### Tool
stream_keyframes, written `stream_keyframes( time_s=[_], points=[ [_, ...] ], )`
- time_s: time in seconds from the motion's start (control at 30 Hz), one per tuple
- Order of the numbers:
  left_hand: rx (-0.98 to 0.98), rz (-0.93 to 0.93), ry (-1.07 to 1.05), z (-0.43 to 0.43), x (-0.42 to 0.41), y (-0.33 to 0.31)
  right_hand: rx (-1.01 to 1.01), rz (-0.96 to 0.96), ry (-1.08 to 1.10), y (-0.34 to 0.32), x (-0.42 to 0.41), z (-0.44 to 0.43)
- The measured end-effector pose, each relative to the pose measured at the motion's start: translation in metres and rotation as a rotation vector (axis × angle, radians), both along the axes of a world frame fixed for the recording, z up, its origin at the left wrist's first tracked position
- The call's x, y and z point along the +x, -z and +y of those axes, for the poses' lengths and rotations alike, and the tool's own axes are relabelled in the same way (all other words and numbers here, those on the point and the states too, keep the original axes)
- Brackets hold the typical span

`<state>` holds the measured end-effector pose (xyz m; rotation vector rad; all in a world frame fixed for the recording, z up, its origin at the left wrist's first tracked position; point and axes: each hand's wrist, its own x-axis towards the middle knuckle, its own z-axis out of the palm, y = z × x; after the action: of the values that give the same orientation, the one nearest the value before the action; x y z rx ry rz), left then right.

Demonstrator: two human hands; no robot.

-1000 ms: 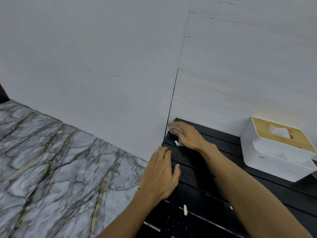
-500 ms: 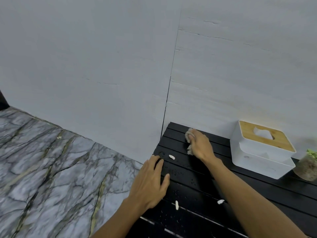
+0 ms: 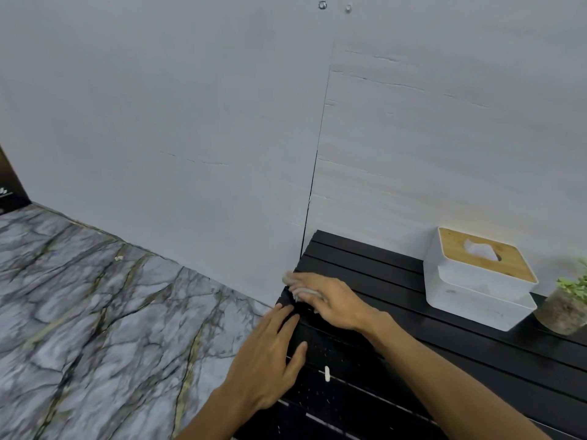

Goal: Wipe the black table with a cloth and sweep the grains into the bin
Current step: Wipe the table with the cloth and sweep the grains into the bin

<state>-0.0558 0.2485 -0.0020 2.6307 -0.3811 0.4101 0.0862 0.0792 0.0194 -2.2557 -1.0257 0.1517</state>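
The black slatted table (image 3: 397, 281) fills the lower right. My right hand (image 3: 330, 298) presses a small greyish cloth (image 3: 301, 290) onto the table at its left edge, near the far corner. My left hand (image 3: 273, 354) lies flat with fingers apart on the left edge, just in front of the right hand, holding nothing. One white grain (image 3: 327, 373) lies on the slats next to my left thumb, with tiny white specks around it. No bin is in view.
A white tissue box with a wooden lid (image 3: 479, 277) stands at the back right against the grey wall (image 3: 190, 122). A small potted plant (image 3: 568, 306) is beside it. Left of the table is marbled grey floor (image 3: 95, 312).
My right hand with the cloth has swept from the far corner area back to the table's left edge. A grain seen near the left edge half a second ago is no longer visible.
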Motion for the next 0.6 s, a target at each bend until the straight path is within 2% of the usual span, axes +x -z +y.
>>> stream_keyframes(
  time_s=[0.07,0.17,0.3,0.33,0.4,0.47,0.6],
  points=[
    [-0.042,-0.024,0.003,0.001,-0.005,0.000,0.095,0.116,-0.048,-0.003,-0.021,-0.006],
    [-0.076,-0.039,-0.001,0.001,-0.010,-0.001,0.209,0.181,-0.018,-0.009,-0.036,-0.021],
    [-0.061,-0.036,-0.013,0.001,-0.013,-0.002,0.387,0.164,0.280,-0.015,-0.026,-0.035],
    [-0.057,-0.032,-0.014,0.001,-0.013,-0.002,0.377,0.131,0.365,-0.015,-0.023,-0.035],
    [-0.047,-0.029,-0.016,0.002,-0.013,-0.002,0.179,0.041,0.453,-0.010,-0.014,-0.032],
    [-0.035,-0.031,-0.018,0.002,-0.014,-0.001,-0.061,-0.006,0.416,0.001,-0.009,-0.026],
    [-0.028,-0.029,-0.041,0.001,-0.018,0.000,-0.157,-0.034,0.260,0.006,-0.017,-0.011]
  ],
)
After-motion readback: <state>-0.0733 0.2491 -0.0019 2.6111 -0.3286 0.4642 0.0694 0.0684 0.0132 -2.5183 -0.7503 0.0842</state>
